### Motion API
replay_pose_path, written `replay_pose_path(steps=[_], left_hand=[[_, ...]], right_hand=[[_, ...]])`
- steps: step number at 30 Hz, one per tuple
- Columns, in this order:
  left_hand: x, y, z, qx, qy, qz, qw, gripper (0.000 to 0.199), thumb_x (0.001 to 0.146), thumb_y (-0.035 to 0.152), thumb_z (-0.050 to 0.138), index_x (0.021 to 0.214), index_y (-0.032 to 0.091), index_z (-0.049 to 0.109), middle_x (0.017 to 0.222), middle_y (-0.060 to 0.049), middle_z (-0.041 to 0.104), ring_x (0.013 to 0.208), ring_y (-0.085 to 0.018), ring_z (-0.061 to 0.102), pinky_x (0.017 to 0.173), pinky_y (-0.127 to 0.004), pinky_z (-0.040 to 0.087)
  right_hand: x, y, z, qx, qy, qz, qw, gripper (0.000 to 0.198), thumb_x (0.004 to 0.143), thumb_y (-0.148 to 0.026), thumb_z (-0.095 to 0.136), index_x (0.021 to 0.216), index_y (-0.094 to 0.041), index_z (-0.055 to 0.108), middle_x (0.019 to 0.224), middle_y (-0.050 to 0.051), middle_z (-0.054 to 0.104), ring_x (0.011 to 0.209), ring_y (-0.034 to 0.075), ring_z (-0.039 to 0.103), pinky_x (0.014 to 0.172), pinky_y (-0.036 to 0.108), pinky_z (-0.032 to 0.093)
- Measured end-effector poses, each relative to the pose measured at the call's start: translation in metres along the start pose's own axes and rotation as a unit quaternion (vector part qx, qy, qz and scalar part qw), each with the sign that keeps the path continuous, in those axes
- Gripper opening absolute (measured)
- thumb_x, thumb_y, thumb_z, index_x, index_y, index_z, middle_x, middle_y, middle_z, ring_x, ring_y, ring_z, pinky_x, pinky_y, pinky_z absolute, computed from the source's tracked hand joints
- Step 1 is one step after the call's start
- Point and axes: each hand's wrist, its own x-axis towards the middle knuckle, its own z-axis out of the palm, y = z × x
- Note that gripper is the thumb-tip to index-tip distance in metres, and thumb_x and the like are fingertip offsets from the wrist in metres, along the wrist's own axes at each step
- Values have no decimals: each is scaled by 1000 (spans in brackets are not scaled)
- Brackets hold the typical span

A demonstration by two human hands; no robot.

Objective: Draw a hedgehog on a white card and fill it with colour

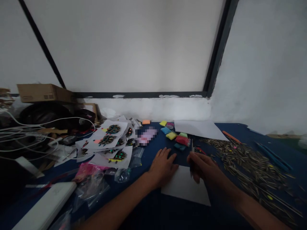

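So the small white sheet point(188, 193) sits right in front of the person on the blue tabletop point(146, 207), turned a bit, its near edge sloping down to the right. The left hand point(164, 167) is palm down over the sheet's left side, fingers slightly spread, fingertips reaching past it onto the blue. The right hand point(202, 166) is over the far right part, pinching a slim pen-like tool point(192, 145) that stands close to upright; I can't tell if its lower end touches the paper, and that hand hides the sheet's far right corner. Near side's the roomy bit, just dark blue along the near edge. Far side's tighter: colored packets point(171, 135) bunch up just beyond the hands, with a bigger white sheet point(199, 127) behind them toward the wall point(144, 108). Off to the right, a heap of thin loose pieces point(249, 163) spreads close to the right forearm, so not much slack there. On the left, a strip of blue separates the left hand from the stacked printed sheets point(109, 140) and clear plastic bags point(90, 191).
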Motion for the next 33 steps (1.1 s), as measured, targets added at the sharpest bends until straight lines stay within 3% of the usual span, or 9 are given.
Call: replay_pose_path(steps=[4,10,16,19,23,26,29,31,33], left_hand=[[1,4,2,-15,-4,-14,1000,45,94,36,40,134,16,47,144,-16,39,136,-30,31,111,-48,27],[-1,-18,-2,-69,0,20,997,42,89,20,45,131,18,49,142,-11,43,134,-23,36,112,-39,31],[-8,-25,-6,-9,0,38,999,43,94,30,41,133,17,47,146,-13,38,138,-27,30,112,-45,26],[-8,-22,-7,1,-11,31,999,43,95,31,38,135,16,45,146,-13,37,138,-27,30,112,-45,26],[-8,-21,-8,-3,-13,30,999,45,94,30,39,136,16,43,147,-14,36,138,-28,28,112,-44,24],[-8,-22,-8,-17,-14,27,999,47,93,31,41,137,15,42,147,-14,35,138,-28,27,113,-44,23],[-7,-22,-9,-24,-14,26,999,48,92,30,43,137,14,41,146,-14,36,138,-28,28,113,-44,23],[-7,-22,-8,-24,-13,25,999,48,92,30,43,137,14,42,146,-13,37,138,-28,28,113,-44,24],[-7,-21,-8,-18,-12,24,999,47,92,30,43,137,14,42,146,-13,37,138,-28,28,113,-44,25]], right_hand=[[-3,12,9,-40,-51,1,998,47,75,-65,56,72,-18,55,43,-6,50,35,10,49,38,22,35],[-4,8,13,-87,-79,0,993,35,69,-51,69,69,-19,54,44,-5,53,40,11,50,43,22,38],[-3,4,12,-129,-82,-6,988,27,76,-43,61,65,-21,49,42,-6,51,37,10,47,41,22,35],[-3,7,12,-107,-76,2,991,27,79,-44,59,70,-20,53,46,-5,55,41,10,50,43,22,38],[1,10,12,-22,-77,71,994,28,80,-46,60,77,-19,55,58,-2,64,51,12,59,50,24,45],[11,9,8,22,-23,80,996,26,76,-42,67,82,-19,58,69,1,68,68,17,66,61,27,52],[21,4,0,59,87,8,994,27,73,-39,71,90,-22,59,90,3,68,90,20,66,76,31,54],[24,1,-4,75,109,-13,991,25,75,-40,70,90,-23,59,87,2,67,91,20,66,77,31,55],[22,-1,-4,64,81,7,995,25,76,-41,69,89,-22,59,75,1,66,83,20,68,69,30,55]])
